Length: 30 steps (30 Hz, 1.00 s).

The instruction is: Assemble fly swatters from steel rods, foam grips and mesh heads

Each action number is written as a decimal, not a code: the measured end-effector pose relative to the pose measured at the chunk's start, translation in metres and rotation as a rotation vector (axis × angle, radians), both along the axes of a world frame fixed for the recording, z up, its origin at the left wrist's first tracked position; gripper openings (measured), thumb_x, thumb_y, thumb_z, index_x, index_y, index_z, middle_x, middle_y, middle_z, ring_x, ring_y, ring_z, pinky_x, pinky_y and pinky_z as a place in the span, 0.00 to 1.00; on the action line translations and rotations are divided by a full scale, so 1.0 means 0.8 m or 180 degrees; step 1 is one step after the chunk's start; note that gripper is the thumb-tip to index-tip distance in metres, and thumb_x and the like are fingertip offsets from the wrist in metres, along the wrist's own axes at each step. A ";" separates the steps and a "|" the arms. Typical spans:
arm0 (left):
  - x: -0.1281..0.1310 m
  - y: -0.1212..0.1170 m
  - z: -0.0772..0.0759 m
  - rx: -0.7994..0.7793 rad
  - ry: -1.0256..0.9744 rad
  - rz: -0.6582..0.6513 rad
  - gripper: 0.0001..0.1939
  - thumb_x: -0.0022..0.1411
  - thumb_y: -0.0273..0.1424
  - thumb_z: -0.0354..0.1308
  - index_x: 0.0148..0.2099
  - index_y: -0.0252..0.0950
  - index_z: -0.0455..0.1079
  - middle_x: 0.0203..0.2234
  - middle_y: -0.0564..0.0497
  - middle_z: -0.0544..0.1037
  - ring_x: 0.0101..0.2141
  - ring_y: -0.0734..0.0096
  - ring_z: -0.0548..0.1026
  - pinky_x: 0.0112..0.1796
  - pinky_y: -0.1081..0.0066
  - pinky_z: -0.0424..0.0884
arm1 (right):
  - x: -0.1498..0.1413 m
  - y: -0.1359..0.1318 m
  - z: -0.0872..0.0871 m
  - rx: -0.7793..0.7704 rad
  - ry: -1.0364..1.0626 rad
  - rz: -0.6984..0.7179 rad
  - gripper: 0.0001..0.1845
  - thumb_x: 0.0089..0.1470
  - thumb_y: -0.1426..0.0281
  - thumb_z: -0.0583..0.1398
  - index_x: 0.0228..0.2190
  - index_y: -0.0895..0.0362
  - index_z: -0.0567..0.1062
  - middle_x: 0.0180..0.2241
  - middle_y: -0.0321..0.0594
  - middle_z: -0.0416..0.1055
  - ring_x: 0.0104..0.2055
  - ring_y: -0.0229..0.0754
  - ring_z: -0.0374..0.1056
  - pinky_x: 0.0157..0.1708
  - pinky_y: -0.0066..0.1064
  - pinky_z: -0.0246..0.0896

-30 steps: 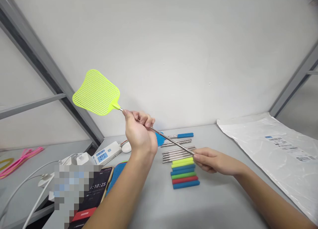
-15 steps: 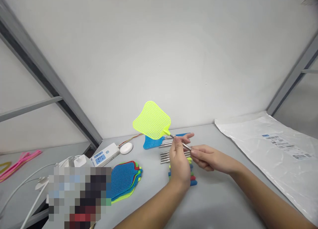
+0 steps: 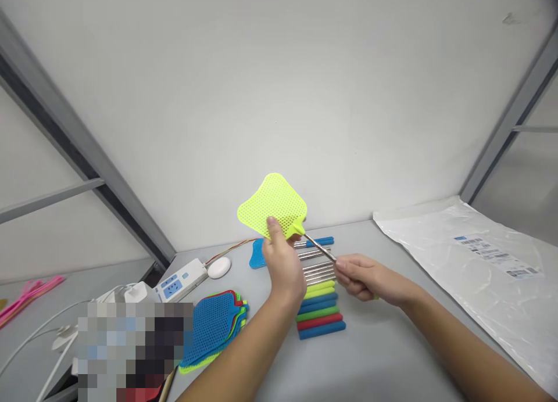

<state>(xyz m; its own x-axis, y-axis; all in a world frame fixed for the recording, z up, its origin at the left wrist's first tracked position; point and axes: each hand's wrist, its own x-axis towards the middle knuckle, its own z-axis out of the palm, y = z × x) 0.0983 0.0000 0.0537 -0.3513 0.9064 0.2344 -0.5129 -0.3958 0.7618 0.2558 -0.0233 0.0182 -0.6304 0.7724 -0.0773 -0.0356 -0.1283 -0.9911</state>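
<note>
A yellow-green fly swatter is held up above the table, its perforated head at the upper left and its metal rod slanting down to the right. My left hand is closed on the lower edge of the head, thumb on the near face. My right hand grips the lower end of the rod; a bit of yellow-green shows under its fingers. Behind and below lie metal rods, coloured handle sleeves in yellow, blue, green and red, and a blue swatter partly hidden by my left hand.
A pile of swatter heads, blue on top, lies to the left. Beyond it are a power strip, a white round object and cables. A white plastic mailing bag covers the right side. A wall stands behind.
The rod has shortened as the swatter head came right and down toward my right hand. My left hand has shifted from the rod to the head. My right hand stays on the rod's lower end.
</note>
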 end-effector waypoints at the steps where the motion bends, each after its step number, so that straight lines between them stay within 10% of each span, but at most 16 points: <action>1: 0.004 -0.001 -0.009 -0.0092 0.0147 0.0003 0.22 0.63 0.49 0.50 0.36 0.35 0.72 0.32 0.47 0.77 0.30 0.70 0.73 0.31 0.72 0.66 | 0.001 0.001 -0.002 0.0002 -0.0020 -0.0021 0.24 0.59 0.50 0.53 0.23 0.55 0.56 0.19 0.26 0.44 0.19 0.28 0.37 0.15 0.23 0.30; 8: 0.007 -0.006 -0.034 -0.0391 0.0608 -0.0150 0.26 0.64 0.50 0.46 0.35 0.33 0.75 0.28 0.47 0.78 0.27 0.72 0.71 0.32 0.72 0.66 | 0.004 0.001 0.006 0.0526 -0.0707 -0.0421 0.22 0.60 0.50 0.50 0.26 0.55 0.60 0.19 0.27 0.48 0.19 0.30 0.41 0.17 0.25 0.38; 14: -0.053 -0.003 -0.054 -0.0498 0.0524 -0.0231 0.17 0.60 0.44 0.57 0.38 0.34 0.71 0.30 0.49 0.75 0.29 0.73 0.70 0.29 0.74 0.64 | -0.016 0.003 0.000 0.1663 -0.1501 -0.0970 0.16 0.62 0.54 0.50 0.36 0.52 0.68 0.30 0.37 0.68 0.31 0.40 0.62 0.31 0.32 0.56; 20: -0.111 -0.006 -0.073 -0.0689 0.0374 0.0929 0.15 0.61 0.37 0.57 0.49 0.42 0.62 0.50 0.49 0.67 0.50 0.69 0.67 0.48 0.69 0.63 | -0.019 0.064 -0.024 0.2473 -0.2415 -0.0970 0.18 0.62 0.56 0.48 0.37 0.51 0.73 0.36 0.43 0.71 0.37 0.47 0.67 0.36 0.39 0.60; 30: -0.066 -0.071 -0.100 0.1232 0.3745 0.0859 0.20 0.54 0.24 0.54 0.51 0.39 0.62 0.52 0.41 0.61 0.53 0.54 0.60 0.53 0.52 0.57 | -0.059 0.171 -0.074 0.3152 -0.2825 -0.0928 0.22 0.62 0.61 0.47 0.36 0.56 0.78 0.37 0.47 0.68 0.41 0.47 0.66 0.44 0.39 0.61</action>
